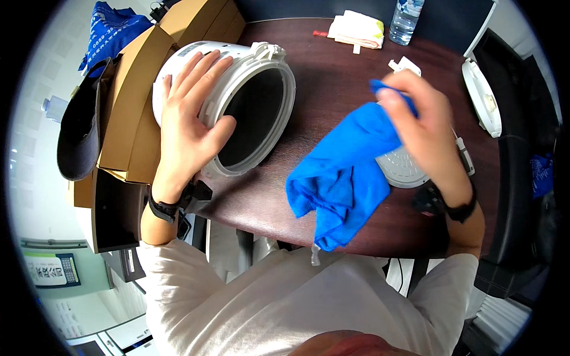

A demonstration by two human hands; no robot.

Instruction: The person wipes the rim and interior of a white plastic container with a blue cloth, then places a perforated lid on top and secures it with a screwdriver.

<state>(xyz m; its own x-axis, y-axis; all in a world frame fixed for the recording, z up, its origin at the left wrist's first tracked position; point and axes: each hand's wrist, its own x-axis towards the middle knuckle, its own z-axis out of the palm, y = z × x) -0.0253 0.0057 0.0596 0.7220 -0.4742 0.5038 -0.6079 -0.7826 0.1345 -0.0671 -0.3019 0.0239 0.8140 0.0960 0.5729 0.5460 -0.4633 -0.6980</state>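
Note:
A white plastic drum-shaped appliance body [178, 66] lies on its side on the dark red-brown table, its round opening with a dark interior facing right. My left hand [191, 98] rests spread on its outer wall, the thumb by the opening's rim. In my right hand [418, 107], slightly blurred, a blue cloth [347, 164] is pinched between thumb and fingers and hangs down over the table. Behind that hand and the cloth lies a round, clear or grey ribbed part [403, 171], partly hidden. A small white plastic piece [406, 66] shows just beyond the right hand.
Cardboard boxes [129, 102] and a dark cap [82, 124] stand at the left. At the back are a folded white towel [356, 31] and a water bottle [406, 22]. A white round lid [481, 98] leans at the table's right edge [485, 178].

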